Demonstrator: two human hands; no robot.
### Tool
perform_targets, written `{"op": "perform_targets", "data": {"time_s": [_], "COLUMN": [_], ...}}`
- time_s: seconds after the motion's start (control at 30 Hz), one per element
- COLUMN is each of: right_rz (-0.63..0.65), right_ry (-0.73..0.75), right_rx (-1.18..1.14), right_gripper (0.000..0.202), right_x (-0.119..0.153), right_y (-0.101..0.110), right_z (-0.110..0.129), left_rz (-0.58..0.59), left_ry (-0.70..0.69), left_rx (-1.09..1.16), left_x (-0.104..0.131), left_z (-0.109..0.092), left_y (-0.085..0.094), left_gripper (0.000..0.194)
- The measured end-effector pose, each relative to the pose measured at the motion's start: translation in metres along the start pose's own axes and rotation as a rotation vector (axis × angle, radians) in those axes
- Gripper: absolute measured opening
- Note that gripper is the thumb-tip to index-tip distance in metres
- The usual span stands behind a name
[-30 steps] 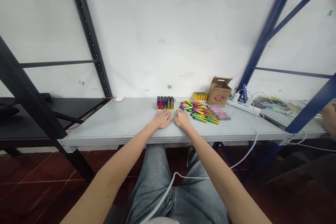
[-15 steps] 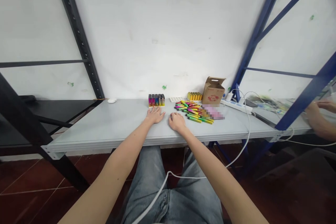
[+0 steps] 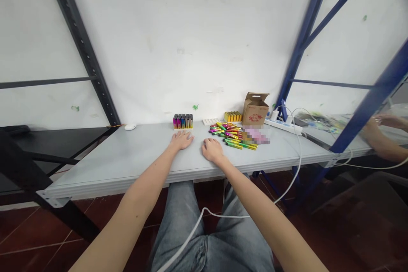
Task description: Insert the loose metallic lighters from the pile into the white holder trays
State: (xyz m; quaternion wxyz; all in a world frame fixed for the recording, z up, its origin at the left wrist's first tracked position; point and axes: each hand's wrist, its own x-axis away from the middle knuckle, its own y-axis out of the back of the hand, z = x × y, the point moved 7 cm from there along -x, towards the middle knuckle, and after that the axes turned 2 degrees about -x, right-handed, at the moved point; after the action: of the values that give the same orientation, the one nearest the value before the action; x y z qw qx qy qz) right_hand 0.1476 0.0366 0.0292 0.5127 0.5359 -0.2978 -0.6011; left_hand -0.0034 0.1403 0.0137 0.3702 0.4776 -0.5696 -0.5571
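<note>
My left hand point(image 3: 182, 140) lies flat on the grey table point(image 3: 127, 153), fingers spread and holding nothing. Just beyond its fingertips, a block of upright lighters point(image 3: 182, 122) in pink, blue and gold stands in a white tray. My right hand point(image 3: 212, 150) rests on the tabletop with its fingers curled; whatever may be under them is hidden. Right of it lies a loose pile of shiny coloured lighters point(image 3: 228, 132). Behind the pile are a white slotted tray point(image 3: 211, 122) and a group of yellow lighters point(image 3: 233, 116).
An open cardboard box point(image 3: 255, 110) stands at the back right, near a pixelated pink packet point(image 3: 256, 134). A white power strip point(image 3: 283, 126) has cables hanging over the front edge. A white object point(image 3: 130, 127) lies back left. Another person's arm shows far right.
The view has shifted slightly, so the table things and the wall appear further left. My left hand has moved slightly left with the block of lighters in view; both hands keep their poses.
</note>
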Motion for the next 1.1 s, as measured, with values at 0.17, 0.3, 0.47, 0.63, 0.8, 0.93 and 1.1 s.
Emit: {"op": "perform_targets", "data": {"time_s": [0.17,0.3,0.47,0.63,0.8,0.93,1.1], "right_rz": [-0.002,0.009,0.021,0.004,0.062,0.158,0.213], "right_ry": [-0.014,-0.010,0.027,0.071,-0.037,-0.065,-0.127], "right_rx": [-0.001,0.048,0.104,0.114,0.079,0.079,0.112], "right_gripper": [0.035,0.038,0.038,0.039,0.051,0.065,0.075], "right_x": [-0.002,-0.010,-0.029,-0.054,-0.084,-0.106,-0.126], "right_y": [-0.001,-0.002,-0.006,-0.009,-0.024,-0.041,-0.047], "right_z": [0.001,0.002,0.004,0.000,-0.018,-0.023,-0.032], "left_rz": [-0.061,-0.191,-0.290,-0.290,-0.288,-0.293,-0.290], "left_ry": [-0.102,-0.193,-0.244,-0.247,-0.252,-0.255,-0.240], "left_rx": [0.010,0.052,0.106,0.103,0.098,0.096,0.112], "left_x": [0.028,0.053,0.067,0.068,0.068,0.067,0.067], "left_z": [-0.009,-0.013,-0.017,-0.019,-0.017,-0.015,-0.013], "left_y": [0.002,0.009,0.017,0.019,0.017,0.014,0.011], "left_gripper": [0.062,0.052,0.040,0.036,0.035,0.034,0.035]}}
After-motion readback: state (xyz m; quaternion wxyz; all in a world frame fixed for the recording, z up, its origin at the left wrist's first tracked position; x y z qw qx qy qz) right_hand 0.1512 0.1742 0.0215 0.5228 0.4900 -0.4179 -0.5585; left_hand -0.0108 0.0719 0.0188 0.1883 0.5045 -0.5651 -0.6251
